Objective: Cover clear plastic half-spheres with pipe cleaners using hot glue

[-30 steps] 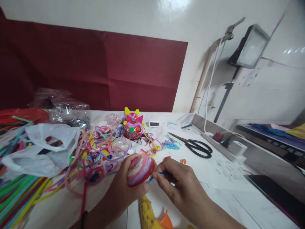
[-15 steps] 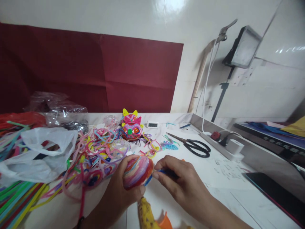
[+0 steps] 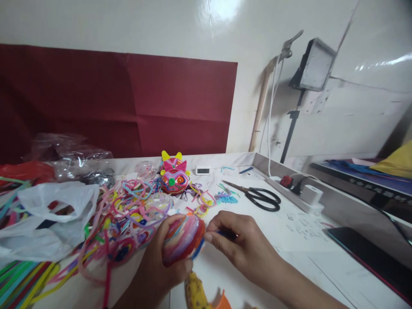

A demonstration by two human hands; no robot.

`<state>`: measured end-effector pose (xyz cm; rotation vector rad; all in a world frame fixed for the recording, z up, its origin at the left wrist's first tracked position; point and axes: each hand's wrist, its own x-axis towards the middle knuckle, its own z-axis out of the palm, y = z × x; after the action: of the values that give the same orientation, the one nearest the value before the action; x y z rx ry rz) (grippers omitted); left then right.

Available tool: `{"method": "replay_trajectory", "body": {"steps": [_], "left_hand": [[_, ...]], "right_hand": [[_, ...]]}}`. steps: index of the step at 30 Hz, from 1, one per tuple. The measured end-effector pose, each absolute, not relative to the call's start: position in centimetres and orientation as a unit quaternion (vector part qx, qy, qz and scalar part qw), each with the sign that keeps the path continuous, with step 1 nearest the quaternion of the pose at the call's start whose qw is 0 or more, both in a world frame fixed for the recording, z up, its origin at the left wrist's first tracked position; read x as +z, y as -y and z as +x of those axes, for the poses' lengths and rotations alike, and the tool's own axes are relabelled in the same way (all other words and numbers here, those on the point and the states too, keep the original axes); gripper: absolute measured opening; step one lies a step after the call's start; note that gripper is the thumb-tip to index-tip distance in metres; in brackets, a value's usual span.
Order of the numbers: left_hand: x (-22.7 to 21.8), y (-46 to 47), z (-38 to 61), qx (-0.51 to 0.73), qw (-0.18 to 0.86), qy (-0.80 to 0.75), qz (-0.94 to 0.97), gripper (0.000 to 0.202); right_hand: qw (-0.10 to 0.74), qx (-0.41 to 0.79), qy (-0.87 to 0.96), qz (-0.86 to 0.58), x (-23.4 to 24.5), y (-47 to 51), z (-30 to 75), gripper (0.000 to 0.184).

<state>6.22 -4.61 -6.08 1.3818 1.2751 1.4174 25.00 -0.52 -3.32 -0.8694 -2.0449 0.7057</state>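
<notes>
My left hand [image 3: 170, 266] is wrapped around a rounded ball [image 3: 183, 242] covered in bands of pink, purple, red and orange fuzzy strips. A dark blue pipe cleaner [image 3: 198, 250] runs along the ball's right edge. Beside that edge, my right hand [image 3: 240, 240] pinches the blue strand between thumb and fingertips; part of it shows under the curled fingers. Just below the ball lies a spotted banana [image 3: 196, 292], with an orange curved piece [image 3: 222, 301] next to it. Behind my hands, a tangle of coloured pipe cleaners [image 3: 128, 214] spreads to the left.
Black-handled scissors [image 3: 262, 197] lie right of centre. Two decorated animal-face balls [image 3: 174, 180] stand at the back near a small digital clock [image 3: 202, 171]. White plastic bags [image 3: 64, 197] sit at left. A power strip [image 3: 299, 199] and a dark phone-like slab [image 3: 363, 257] are at right.
The view has shifted slightly, so the background sits a little further left and lower. The ball is tilted slightly differently in my left hand. My right hand keeps its pinch beside it.
</notes>
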Motion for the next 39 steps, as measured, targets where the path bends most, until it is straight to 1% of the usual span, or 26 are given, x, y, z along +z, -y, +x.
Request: {"method": "replay_trajectory", "body": {"steps": [7,12,16,22,26,30,35,39], "left_hand": [[-6.5,4.5,6.0,0.562,0.364,-0.503,0.546,0.06],[-7.1,4.4,5.6,0.557,0.387,-0.489,0.549,0.062],[-7.3,4.2,5.2,0.552,0.395,-0.474,0.561,0.061],[-7.7,4.1,4.8,0.519,0.461,-0.442,0.568,0.063],[-7.7,4.1,4.5,0.502,0.46,-0.437,0.588,0.065],[-7.5,4.2,4.5,0.491,0.467,-0.443,0.587,0.065],[-7.3,4.3,4.5,0.488,0.443,-0.454,0.6,0.064],[-7.5,4.2,4.3,0.484,0.467,-0.424,0.606,0.06]], "right_hand": [[0.385,0.362,0.769,-0.359,-3.5,0.2,24.8,0.02],[0.388,0.486,0.699,-0.352,-3.5,0.0,24.6,0.037],[0.388,0.532,0.669,-0.344,-3.3,-0.3,24.6,0.044],[0.37,0.572,0.664,-0.309,-2.8,-0.5,25.2,0.042],[0.354,0.596,0.658,-0.294,-2.7,-0.7,25.6,0.041],[0.344,0.596,0.665,-0.291,-2.7,-0.9,25.8,0.041],[0.338,0.599,0.661,-0.298,-2.8,-1.0,25.8,0.042],[0.319,0.614,0.659,-0.294,-2.9,-1.2,25.9,0.043]]}}
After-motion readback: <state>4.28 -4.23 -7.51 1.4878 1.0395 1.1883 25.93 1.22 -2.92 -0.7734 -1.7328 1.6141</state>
